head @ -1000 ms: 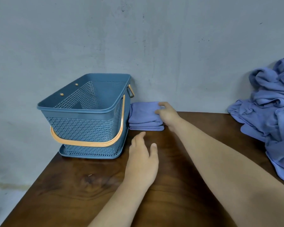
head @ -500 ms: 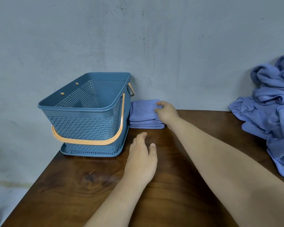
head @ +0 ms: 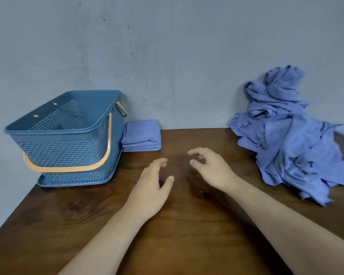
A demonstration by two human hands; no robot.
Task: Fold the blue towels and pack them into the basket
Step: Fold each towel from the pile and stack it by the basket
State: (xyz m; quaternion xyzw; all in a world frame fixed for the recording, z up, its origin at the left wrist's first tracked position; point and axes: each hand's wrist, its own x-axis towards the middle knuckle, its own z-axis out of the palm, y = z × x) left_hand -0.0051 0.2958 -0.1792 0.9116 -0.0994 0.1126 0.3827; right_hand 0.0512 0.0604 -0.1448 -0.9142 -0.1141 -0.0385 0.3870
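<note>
A blue perforated basket with an orange handle stands at the table's back left. Pressed against its right side lies a small stack of folded blue towels, next to the wall. At the back right, a heap of crumpled blue towels leans on the wall and spills onto the table. My left hand hovers over the middle of the table with relaxed fingers and holds nothing. My right hand is beside it, fingers loosely curled, also holding nothing. Both hands are clear of the folded stack.
The dark wooden table meets a grey wall at the back. Its left edge runs diagonally just past the basket.
My right hand has let go of the folded stack and drawn back to the table's middle. The view has swung right, bringing the whole crumpled heap into sight.
</note>
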